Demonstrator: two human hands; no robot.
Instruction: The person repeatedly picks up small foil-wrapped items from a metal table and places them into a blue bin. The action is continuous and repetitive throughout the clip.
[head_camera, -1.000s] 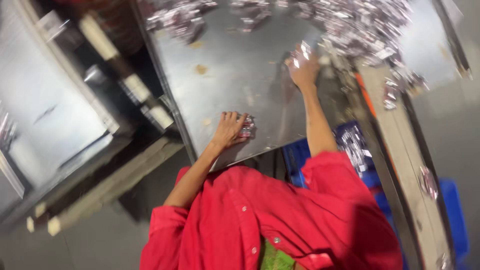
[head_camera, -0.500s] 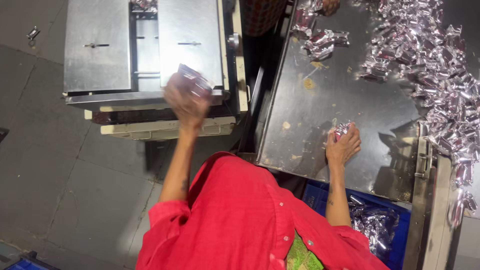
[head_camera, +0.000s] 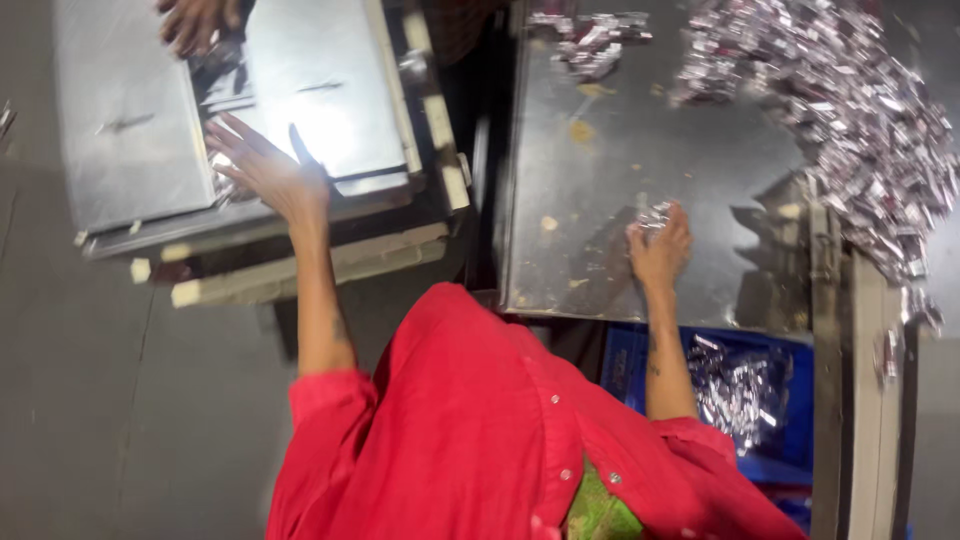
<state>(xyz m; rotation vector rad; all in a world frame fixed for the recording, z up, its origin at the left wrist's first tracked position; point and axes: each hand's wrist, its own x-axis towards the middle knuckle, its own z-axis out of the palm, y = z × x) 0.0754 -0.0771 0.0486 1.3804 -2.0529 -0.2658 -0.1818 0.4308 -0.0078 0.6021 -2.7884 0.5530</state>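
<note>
My left hand (head_camera: 262, 172) is stretched out over a grey metal box (head_camera: 120, 130) on the left, fingers spread and palm empty, right above the gap between its two lids. A few silvery wrapped pieces (head_camera: 222, 165) show just beside the fingers. My right hand (head_camera: 660, 248) rests on the steel table (head_camera: 590, 180) near its front edge, fingers curled around a small bunch of silvery wrapped pieces (head_camera: 654, 214). Both arms come out of red sleeves.
A large heap of silvery wrapped pieces (head_camera: 850, 110) covers the table's far right, with a smaller pile (head_camera: 590, 40) at the back. A blue crate (head_camera: 625, 365) holding more pieces sits below the table edge. Another person's hand (head_camera: 195, 22) reaches over the box's far side.
My left hand carried a bunch of wrapped pieces from the table over to the metal box and has now opened with nothing in it. My right hand stayed on the table, gripping pieces.
</note>
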